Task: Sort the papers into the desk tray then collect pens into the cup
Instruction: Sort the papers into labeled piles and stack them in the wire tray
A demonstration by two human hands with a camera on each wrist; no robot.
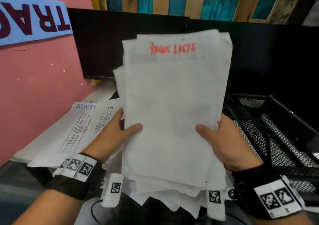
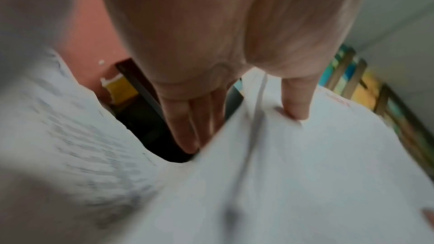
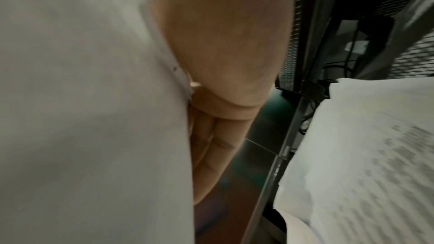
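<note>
My left hand and right hand pinch a stack of papers, thumbs on top. It's lifted beside the black mesh desk tray; more papers lie left.

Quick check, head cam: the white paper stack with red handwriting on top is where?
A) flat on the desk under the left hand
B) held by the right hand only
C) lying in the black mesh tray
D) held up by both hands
D: the left hand and the right hand each grip a side of the white paper stack, raised in front of the black mesh tray.

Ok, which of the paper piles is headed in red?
The stack held in both hands, marked "TASK LISTS" in red; the sheets on the desk carry a blue "ADMIN" heading.
</note>
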